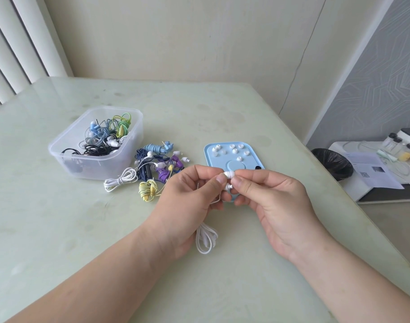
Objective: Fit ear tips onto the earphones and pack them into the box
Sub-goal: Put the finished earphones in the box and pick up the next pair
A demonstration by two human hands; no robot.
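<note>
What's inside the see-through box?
The clear box holds a tangle of earphones with black, blue, green, yellow and white cords. Whatever lies under the tangle is covered, so I can't tell.

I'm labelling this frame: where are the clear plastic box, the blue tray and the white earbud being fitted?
clear plastic box [82, 167]: head view, front wall.
blue tray [251, 160]: head view, bare right side.
white earbud [229, 174]: head view, rounded ear tip.

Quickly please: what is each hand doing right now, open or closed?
Left hand: closed, pinching a white earbud.
Right hand: closed, pinching the same white earbud from the other side.
</note>
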